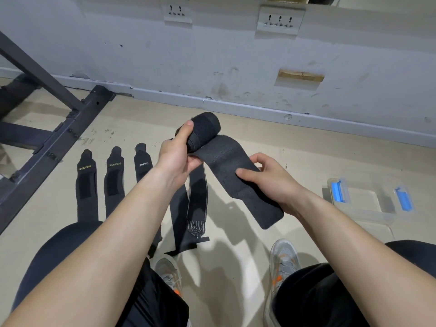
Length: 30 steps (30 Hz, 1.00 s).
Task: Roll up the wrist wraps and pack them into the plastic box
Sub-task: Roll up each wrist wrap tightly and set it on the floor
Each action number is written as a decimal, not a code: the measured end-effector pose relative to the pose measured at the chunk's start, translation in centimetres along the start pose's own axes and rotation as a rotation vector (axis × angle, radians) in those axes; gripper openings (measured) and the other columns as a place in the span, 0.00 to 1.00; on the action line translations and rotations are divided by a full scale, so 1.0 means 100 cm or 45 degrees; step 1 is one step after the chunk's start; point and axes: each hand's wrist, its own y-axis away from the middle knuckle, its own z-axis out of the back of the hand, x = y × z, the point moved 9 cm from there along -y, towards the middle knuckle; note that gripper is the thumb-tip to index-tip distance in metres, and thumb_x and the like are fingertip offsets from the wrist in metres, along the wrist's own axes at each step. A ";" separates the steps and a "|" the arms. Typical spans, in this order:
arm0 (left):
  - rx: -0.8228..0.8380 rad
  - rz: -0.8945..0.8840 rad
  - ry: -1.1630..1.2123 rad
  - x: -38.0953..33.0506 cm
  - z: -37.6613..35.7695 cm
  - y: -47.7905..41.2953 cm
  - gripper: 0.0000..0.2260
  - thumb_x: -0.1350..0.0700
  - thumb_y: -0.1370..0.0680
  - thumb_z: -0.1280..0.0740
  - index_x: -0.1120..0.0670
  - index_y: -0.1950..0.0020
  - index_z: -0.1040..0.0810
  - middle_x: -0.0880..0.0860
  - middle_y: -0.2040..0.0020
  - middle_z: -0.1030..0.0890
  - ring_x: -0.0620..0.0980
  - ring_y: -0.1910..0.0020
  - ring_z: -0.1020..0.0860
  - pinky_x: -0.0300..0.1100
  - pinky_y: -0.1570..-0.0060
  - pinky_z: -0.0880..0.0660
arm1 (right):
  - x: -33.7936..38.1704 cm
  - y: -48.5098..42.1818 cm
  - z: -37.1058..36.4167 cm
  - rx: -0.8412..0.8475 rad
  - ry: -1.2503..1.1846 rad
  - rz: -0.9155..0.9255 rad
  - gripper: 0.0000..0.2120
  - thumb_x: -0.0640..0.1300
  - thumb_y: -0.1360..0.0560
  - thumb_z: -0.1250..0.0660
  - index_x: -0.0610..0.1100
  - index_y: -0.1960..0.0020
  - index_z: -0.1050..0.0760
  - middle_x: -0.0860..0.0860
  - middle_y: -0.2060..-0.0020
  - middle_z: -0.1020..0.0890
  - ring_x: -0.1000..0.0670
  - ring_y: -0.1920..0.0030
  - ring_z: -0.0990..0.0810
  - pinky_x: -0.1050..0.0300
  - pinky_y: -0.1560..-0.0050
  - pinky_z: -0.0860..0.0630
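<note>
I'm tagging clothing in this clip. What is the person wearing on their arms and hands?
Nothing that shows. The left hand and right hand are bare: no gloves, rings or watch in view. The left forearm and right forearm are bare too, with no sleeve reaching into the frame.

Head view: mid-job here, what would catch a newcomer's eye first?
The half-rolled black wrist wrap at mid-frame stands out: the left hand grips the roll while the right hand pinches its loose tail. On the floor to the left, flat wraps lie in a row. At the right sits the clear plastic box with blue latches.
</note>
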 end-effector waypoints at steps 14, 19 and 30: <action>0.019 -0.478 -0.854 -0.017 0.005 -0.003 0.29 0.35 0.32 0.26 0.50 0.38 0.23 0.50 0.47 0.15 0.53 0.45 0.17 0.57 0.43 0.19 | 0.006 0.012 0.009 0.067 -0.053 -0.007 0.08 0.42 0.19 0.31 0.37 0.53 0.22 0.54 0.76 0.23 0.56 0.77 0.28 0.66 0.77 0.34; 0.116 -0.461 -0.755 -0.011 -0.004 0.004 0.28 0.44 0.27 0.24 0.51 0.32 0.27 0.48 0.44 0.19 0.54 0.42 0.18 0.58 0.44 0.18 | 0.000 0.007 0.013 0.068 -0.113 -0.050 0.07 0.44 0.20 0.31 0.40 0.52 0.23 0.51 0.73 0.25 0.53 0.74 0.30 0.62 0.75 0.35; 0.545 -0.331 -0.615 0.008 -0.035 0.028 0.17 0.62 0.21 0.29 0.53 0.33 0.25 0.45 0.48 0.16 0.46 0.53 0.16 0.51 0.50 0.17 | 0.004 0.007 0.023 0.045 0.061 0.111 0.36 0.67 0.32 0.29 0.58 0.28 0.32 0.57 0.38 0.22 0.57 0.37 0.23 0.53 0.36 0.27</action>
